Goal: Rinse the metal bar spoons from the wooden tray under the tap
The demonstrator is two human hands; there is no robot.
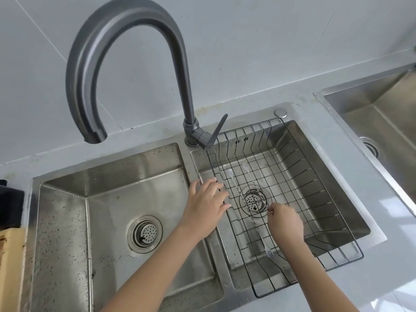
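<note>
two bar spoons [235, 180] lie in the wire basket [310, 188] set in the right basin of the double sink [67, 199], their bowls toward the back wall. the right hand [284, 220] pinches one twisted handle above the drain [254, 200], fingers [271, 209] closed on it. the left hand [208, 202] rests flat with fingers spread on the basket's left rim, gripping nothing, and the tap [126, 64] spout hangs over the left basin.
</note>
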